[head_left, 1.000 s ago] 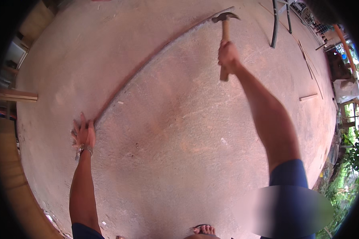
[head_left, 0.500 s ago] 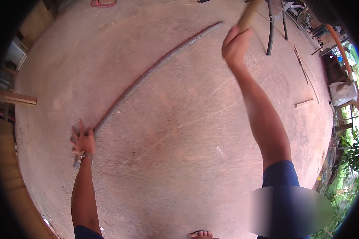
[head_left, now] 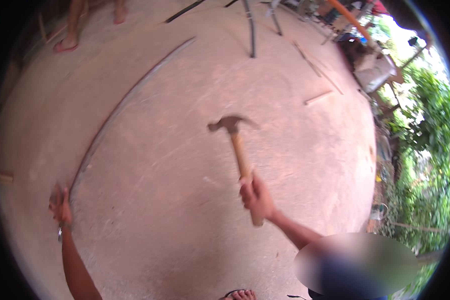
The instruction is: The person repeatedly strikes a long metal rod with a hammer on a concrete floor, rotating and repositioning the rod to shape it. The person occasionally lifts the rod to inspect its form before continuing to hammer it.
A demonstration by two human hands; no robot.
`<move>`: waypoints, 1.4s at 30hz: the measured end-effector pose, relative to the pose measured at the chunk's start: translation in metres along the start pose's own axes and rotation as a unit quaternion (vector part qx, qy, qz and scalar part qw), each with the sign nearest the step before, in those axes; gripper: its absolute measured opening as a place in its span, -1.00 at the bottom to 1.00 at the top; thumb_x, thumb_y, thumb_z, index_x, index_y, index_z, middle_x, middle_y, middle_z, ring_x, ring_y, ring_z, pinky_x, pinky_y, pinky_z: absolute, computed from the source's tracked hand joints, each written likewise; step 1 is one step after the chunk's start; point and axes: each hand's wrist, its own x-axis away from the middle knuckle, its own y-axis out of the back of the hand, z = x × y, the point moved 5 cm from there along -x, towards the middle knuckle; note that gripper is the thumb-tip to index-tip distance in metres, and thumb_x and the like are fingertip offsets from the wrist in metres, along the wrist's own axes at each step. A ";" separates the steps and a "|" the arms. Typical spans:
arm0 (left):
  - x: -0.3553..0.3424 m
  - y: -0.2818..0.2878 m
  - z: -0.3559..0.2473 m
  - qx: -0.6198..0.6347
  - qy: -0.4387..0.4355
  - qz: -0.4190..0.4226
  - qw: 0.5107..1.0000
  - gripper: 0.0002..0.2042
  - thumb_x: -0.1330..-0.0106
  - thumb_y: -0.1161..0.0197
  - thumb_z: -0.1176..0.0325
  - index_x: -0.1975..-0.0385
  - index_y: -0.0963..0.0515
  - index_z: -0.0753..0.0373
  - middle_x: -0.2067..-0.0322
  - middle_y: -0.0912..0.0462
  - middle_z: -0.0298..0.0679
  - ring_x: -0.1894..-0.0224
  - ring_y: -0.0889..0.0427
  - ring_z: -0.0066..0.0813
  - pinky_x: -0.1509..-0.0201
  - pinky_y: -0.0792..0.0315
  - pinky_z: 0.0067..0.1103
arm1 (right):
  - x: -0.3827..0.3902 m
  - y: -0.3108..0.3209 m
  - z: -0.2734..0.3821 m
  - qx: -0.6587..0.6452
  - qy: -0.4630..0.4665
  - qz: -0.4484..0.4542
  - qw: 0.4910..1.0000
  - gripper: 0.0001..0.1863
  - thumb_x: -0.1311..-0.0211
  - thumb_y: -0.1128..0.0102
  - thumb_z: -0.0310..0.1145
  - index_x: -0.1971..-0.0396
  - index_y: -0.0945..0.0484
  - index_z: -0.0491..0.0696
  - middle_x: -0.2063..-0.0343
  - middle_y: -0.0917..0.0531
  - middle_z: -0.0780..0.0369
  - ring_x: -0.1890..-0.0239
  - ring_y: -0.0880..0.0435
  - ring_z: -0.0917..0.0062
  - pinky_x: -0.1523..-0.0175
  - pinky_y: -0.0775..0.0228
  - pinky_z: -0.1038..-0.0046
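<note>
A claw hammer [head_left: 240, 150] with a wooden handle and dark metal head is gripped in my right hand [head_left: 258, 197], raised before me, its head pointing away. My left hand [head_left: 61, 206] is low at the left, fingers spread and somewhat blurred, beside the near end of a long, curved, thin grey rod [head_left: 117, 106]. Whether the palm touches the rod cannot be made out. The rod lies on the concrete floor [head_left: 185, 200] and bends away toward the far middle.
Another person's foot in a red sandal [head_left: 66, 46] stands at the far left. Dark metal legs [head_left: 250, 30] stand at the back, with thin wooden strips [head_left: 310, 60] and a short stick [head_left: 318, 98] to their right. Green plants [head_left: 425, 130] line the right edge.
My right hand has come down and nearer with the hammer, whose head now shows. The view has turned right, so the rod and left hand sit farther left. The other person's legs have come into view.
</note>
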 end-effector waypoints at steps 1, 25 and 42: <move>-0.002 0.000 0.004 0.054 -0.055 0.002 0.997 -0.21 -0.41 0.11 -0.51 -0.59 -0.14 -0.35 -0.59 -0.03 0.05 -0.60 0.05 0.24 -0.59 0.08 0.13 | 0.040 0.004 -0.031 -0.007 0.000 0.016 1.000 -0.68 -0.63 -0.06 -0.07 0.18 -0.33 -0.04 0.56 -0.47 0.39 0.57 -0.46 0.70 0.48 -0.40 0.51; 0.457 0.100 -0.085 0.436 -0.121 0.370 0.811 -0.75 -0.55 -0.14 0.21 0.11 -0.49 0.31 0.48 -0.56 -0.22 0.59 -0.51 -0.41 0.47 -0.43 -0.33 | 0.274 -0.052 -0.181 -0.243 -0.197 0.044 0.949 -0.74 -0.64 -0.03 -0.06 0.12 -0.23 0.13 0.53 -0.34 0.42 0.61 -0.30 0.75 0.58 -0.15 0.56; 0.548 0.345 -0.289 0.770 -0.237 0.468 0.362 -0.41 -0.53 -0.04 0.14 -0.33 -0.33 0.58 0.25 -0.53 -0.18 0.58 -0.36 -0.58 0.52 -0.29 -0.53 | 0.267 -0.051 -0.200 -0.178 -0.094 -0.001 0.979 -0.70 -0.64 -0.05 -0.08 0.07 -0.32 -0.01 0.54 -0.45 0.37 0.61 -0.45 0.69 0.55 -0.38 0.50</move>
